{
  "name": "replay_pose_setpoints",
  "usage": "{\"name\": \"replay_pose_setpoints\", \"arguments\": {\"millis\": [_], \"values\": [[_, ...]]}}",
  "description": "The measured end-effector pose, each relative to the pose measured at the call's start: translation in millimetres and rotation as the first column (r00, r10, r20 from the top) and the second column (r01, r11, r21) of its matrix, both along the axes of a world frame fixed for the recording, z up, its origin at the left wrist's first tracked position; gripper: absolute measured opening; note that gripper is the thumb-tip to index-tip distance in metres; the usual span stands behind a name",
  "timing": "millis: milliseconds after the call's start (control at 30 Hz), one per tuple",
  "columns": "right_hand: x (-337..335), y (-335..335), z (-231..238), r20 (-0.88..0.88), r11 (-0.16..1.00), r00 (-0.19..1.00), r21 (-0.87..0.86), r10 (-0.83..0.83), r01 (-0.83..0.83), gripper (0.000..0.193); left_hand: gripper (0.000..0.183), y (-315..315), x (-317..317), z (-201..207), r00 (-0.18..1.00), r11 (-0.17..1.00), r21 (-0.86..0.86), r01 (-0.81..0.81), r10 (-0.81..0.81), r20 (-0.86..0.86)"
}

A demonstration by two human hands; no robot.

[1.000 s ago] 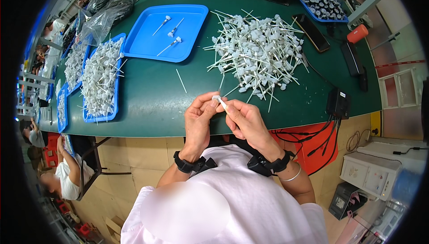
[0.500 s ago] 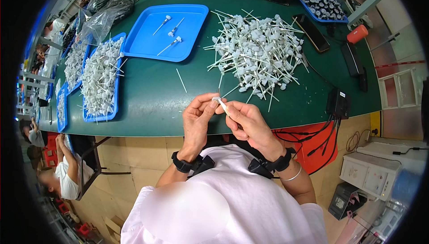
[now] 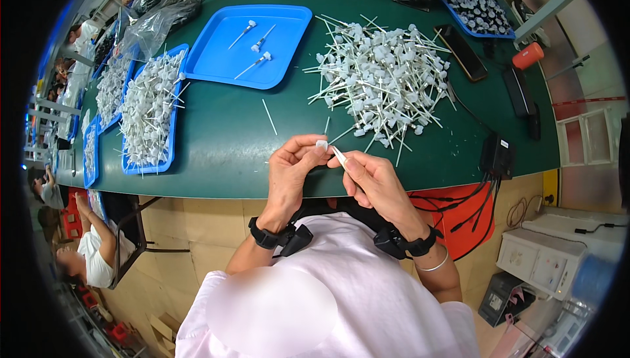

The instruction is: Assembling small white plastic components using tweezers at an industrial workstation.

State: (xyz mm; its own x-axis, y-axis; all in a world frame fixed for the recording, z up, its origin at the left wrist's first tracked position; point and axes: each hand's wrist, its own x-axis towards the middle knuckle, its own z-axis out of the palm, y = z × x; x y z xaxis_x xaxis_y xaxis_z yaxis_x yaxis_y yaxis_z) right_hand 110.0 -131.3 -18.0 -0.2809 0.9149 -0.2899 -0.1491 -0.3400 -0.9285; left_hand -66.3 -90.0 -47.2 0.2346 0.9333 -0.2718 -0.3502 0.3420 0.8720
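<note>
My left hand (image 3: 287,169) is closed near the table's front edge, pinching a small white plastic part with a blocky head (image 3: 321,144) between thumb and fingertips. A thin stem stands out beyond it, though I cannot tell whether it belongs to this part. My right hand (image 3: 377,184) is closed around a white pointed tool (image 3: 339,156), perhaps tweezers. Its tip is just right of the part's head. Beyond my hands lies a large heap of similar white parts with thin stems (image 3: 380,76).
A blue tray (image 3: 282,63) holds several single parts. Left of it, another blue tray (image 3: 172,138) is piled with parts. A phone (image 3: 461,53), a black box with cables (image 3: 497,154) and a tray of dark-and-clear pieces (image 3: 505,32) are on the right. Other people sit at far left.
My right hand has drawn the tool's tip slightly right, off the part's head. The head shows more fully between my left fingers. The view has shifted a little.
</note>
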Motion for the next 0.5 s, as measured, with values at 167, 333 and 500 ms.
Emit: {"name": "replay_pose_setpoints", "arguments": {"millis": [167,333,500], "values": [[0,-1,-10,0.025,0.999,0.999,-0.02,-0.026,0.026,0.031,0.022,1,1,1,1.0,1.0,-0.028,-0.007,0.007,0.012],[1,-1,-18,0.037,1.0,0.999,-0.023,-0.014,0.015,0.03,0.021,3,-2,-2,1.0,0.999,-0.036,-0.011,0.011,-0.003],[3,-3,-25,0.089,0.999,0.996,-0.024,-0.02,0.022,0.03,0.015,5,-3,-4,0.999,0.999,-0.02,-0.049,0.049,-0.018]]}}
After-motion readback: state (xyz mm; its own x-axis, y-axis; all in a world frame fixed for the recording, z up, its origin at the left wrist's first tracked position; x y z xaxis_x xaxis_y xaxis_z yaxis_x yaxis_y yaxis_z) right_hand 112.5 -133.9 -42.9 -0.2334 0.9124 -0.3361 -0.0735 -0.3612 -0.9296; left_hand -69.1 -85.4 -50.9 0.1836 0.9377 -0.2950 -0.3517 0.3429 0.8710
